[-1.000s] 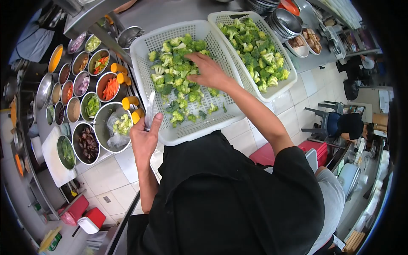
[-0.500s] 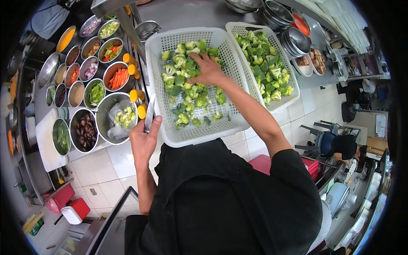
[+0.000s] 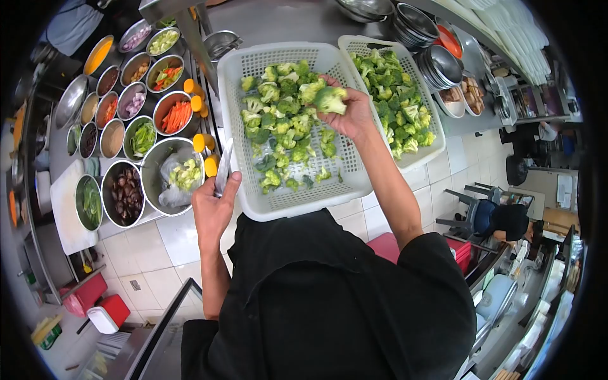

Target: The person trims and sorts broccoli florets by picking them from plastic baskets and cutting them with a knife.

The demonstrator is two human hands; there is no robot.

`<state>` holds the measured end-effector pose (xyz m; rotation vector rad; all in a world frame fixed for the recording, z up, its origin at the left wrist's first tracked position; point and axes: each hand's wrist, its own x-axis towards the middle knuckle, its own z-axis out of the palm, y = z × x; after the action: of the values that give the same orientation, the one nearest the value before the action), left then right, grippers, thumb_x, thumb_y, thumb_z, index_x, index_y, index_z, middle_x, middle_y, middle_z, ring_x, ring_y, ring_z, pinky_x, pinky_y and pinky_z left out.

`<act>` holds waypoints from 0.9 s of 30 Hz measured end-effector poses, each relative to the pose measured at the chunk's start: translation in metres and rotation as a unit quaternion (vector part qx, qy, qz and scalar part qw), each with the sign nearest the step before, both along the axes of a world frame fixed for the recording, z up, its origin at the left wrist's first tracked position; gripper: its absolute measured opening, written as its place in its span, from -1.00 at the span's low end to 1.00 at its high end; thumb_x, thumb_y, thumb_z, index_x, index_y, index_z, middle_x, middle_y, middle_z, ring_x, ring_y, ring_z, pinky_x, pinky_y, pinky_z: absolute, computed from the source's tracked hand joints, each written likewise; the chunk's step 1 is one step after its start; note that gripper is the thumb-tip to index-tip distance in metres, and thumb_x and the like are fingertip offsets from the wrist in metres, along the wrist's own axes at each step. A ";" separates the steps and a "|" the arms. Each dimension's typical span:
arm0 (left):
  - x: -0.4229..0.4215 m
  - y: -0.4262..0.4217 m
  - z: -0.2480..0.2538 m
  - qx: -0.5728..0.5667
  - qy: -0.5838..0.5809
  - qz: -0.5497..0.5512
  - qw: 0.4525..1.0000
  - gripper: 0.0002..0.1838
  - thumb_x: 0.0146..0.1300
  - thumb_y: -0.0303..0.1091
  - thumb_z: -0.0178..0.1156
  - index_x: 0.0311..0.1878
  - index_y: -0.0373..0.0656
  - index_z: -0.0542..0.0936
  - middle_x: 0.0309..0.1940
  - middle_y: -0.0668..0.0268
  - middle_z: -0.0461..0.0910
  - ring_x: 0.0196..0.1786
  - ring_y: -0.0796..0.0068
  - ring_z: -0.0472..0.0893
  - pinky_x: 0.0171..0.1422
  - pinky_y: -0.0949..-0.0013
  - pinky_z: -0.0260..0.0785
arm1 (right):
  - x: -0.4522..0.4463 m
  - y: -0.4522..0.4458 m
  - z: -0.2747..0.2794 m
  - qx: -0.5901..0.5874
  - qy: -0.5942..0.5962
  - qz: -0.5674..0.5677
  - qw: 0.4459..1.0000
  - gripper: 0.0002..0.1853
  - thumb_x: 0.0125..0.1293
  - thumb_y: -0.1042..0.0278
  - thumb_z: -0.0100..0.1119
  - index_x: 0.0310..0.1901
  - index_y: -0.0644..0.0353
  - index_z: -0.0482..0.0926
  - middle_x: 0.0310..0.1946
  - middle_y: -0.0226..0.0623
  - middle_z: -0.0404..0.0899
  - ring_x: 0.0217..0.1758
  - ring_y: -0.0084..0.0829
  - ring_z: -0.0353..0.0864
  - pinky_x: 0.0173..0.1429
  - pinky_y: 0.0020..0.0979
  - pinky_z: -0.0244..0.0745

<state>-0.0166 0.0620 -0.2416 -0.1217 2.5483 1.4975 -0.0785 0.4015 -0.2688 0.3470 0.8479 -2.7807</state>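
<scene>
At upper centre, our right hand [image 3: 354, 117] curls its grip around broccoli [image 3: 330, 100] above the basket [image 3: 288, 208], which could catch drops; our left hand [image 3: 214, 206] grips a knife [image 3: 223, 166] by the rim, seemingly clear of food.

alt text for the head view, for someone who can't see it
The right hand holds broccoli florets above a white perforated basket of broccoli, and the left hand holds a knife beside the basket's rim. A second basket of broccoli stands alongside. To the left, metal containers hold carrot strips, leafy greens and other ingredients.
</scene>
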 end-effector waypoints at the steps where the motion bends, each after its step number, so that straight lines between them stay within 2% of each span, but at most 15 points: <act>1: 0.000 0.001 0.001 -0.002 -0.003 0.002 1.000 -0.50 0.20 -0.07 0.38 -0.54 -0.38 0.53 -0.73 0.41 0.34 -0.59 0.62 0.23 -0.53 0.38 0.11 | 0.007 -0.008 0.017 -0.047 -0.028 -0.009 0.998 -0.30 0.04 0.27 -0.13 0.32 0.20 0.33 0.18 0.12 0.35 0.02 0.09 0.48 -0.18 -0.23 0.57; 4: -0.002 0.003 0.000 -0.006 0.004 -0.007 1.000 -0.51 0.20 -0.07 0.38 -0.53 -0.39 0.54 -0.73 0.41 0.35 -0.59 0.62 0.24 -0.52 0.38 0.12 | 0.016 -0.011 0.016 -0.163 -0.011 0.002 0.987 -0.24 -0.01 0.24 -0.10 0.36 0.20 0.30 0.20 0.21 0.32 0.02 0.17 0.45 -0.17 -0.23 0.56; 5: -0.003 0.004 0.000 -0.001 0.006 -0.011 1.000 -0.52 0.21 -0.07 0.37 -0.52 -0.37 0.55 -0.71 0.45 0.34 -0.58 0.64 0.22 -0.51 0.41 0.09 | 0.020 -0.015 0.019 -0.191 0.004 0.008 0.981 -0.24 -0.01 0.24 -0.09 0.36 0.21 0.30 0.20 0.20 0.32 0.02 0.14 0.45 -0.21 -0.26 0.53; 8: -0.004 0.008 0.001 0.013 0.010 -0.020 1.000 -0.54 0.24 -0.06 0.35 -0.49 -0.33 0.57 -0.68 0.53 0.32 -0.55 0.70 0.20 -0.49 0.45 0.04 | 0.023 -0.020 0.015 -0.211 0.066 0.039 0.975 -0.21 0.00 0.18 -0.10 0.37 0.23 0.25 0.21 0.14 0.38 0.12 0.26 0.45 -0.17 -0.21 0.50; 11: -0.005 0.007 -0.002 0.014 0.006 -0.027 1.000 -0.55 0.24 -0.05 0.35 -0.47 -0.34 0.59 -0.67 0.53 0.34 -0.55 0.70 0.21 -0.48 0.46 0.06 | 0.028 -0.028 0.023 -0.224 0.099 0.052 0.968 -0.18 -0.01 0.17 -0.08 0.41 0.18 0.20 0.27 0.16 0.31 0.10 0.23 0.46 -0.17 -0.24 0.51; 14: -0.005 0.005 -0.001 0.003 -0.001 -0.030 1.000 -0.55 0.25 -0.05 0.35 -0.45 -0.34 0.61 -0.66 0.53 0.35 -0.55 0.71 0.23 -0.48 0.47 0.07 | 0.034 -0.036 0.032 -0.195 0.113 0.055 0.973 -0.23 0.10 0.16 0.04 0.42 0.06 0.17 0.23 0.13 0.27 0.00 0.04 0.50 -0.36 -0.36 0.50; 17: -0.004 0.006 0.002 0.012 0.001 -0.024 1.000 -0.54 0.24 -0.07 0.36 -0.46 -0.36 0.59 -0.67 0.49 0.37 -0.55 0.68 0.24 -0.48 0.46 0.10 | 0.032 -0.032 0.017 -0.190 0.201 0.111 0.955 -0.17 0.07 0.03 0.29 0.38 0.03 0.20 0.21 0.04 0.24 0.00 -0.01 0.51 -0.42 -0.45 0.53; 20: -0.004 0.005 -0.001 0.016 0.005 -0.017 1.000 -0.53 0.22 -0.09 0.37 -0.49 -0.39 0.55 -0.70 0.41 0.38 -0.56 0.63 0.27 -0.49 0.41 0.16 | 0.036 -0.028 0.019 -0.189 0.183 0.124 0.957 -0.06 -0.05 -0.05 0.48 0.35 0.04 0.23 0.18 0.00 0.23 0.00 -0.04 0.52 -0.47 -0.53 0.54; 24: -0.005 0.006 0.004 0.017 0.001 -0.019 1.000 -0.54 0.23 -0.10 0.37 -0.50 -0.37 0.55 -0.70 0.43 0.37 -0.56 0.64 0.26 -0.49 0.43 0.15 | 0.035 -0.010 0.032 -0.190 0.166 0.013 0.968 -0.24 0.09 0.10 0.24 0.33 0.17 0.25 0.17 0.11 0.30 -0.01 -0.02 0.52 -0.43 -0.54 0.56; 25: -0.005 0.007 0.005 0.017 0.000 -0.017 1.000 -0.55 0.23 -0.11 0.37 -0.51 -0.36 0.55 -0.69 0.44 0.37 -0.56 0.64 0.26 -0.49 0.43 0.15 | 0.029 0.011 0.023 -0.220 0.157 -0.009 0.963 -0.34 0.17 0.24 0.03 0.33 0.28 0.22 0.18 0.17 0.32 0.00 0.02 0.52 -0.39 -0.51 0.58; 26: -0.006 0.009 0.005 0.020 -0.004 -0.019 1.000 -0.55 0.23 -0.11 0.36 -0.51 -0.36 0.55 -0.69 0.44 0.37 -0.56 0.65 0.26 -0.48 0.43 0.15 | 0.030 0.030 0.028 -0.244 0.099 -0.064 0.963 -0.33 0.12 0.20 -0.17 0.29 0.34 0.32 0.18 0.19 0.34 0.03 0.04 0.47 -0.16 -0.27 0.60; 27: -0.005 0.008 0.006 0.022 -0.008 -0.018 1.000 -0.55 0.23 -0.11 0.36 -0.51 -0.35 0.55 -0.69 0.44 0.37 -0.56 0.65 0.26 -0.48 0.43 0.15 | 0.030 0.057 0.018 -0.222 0.090 -0.114 0.964 -0.36 0.13 0.21 -0.15 0.25 0.36 0.35 0.18 0.18 0.35 0.05 0.05 0.45 -0.06 -0.20 0.57</act>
<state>-0.0220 0.0702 -0.2357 -0.0795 2.4897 1.5321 -0.0488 0.4590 -0.2506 0.1179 0.2009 -3.1427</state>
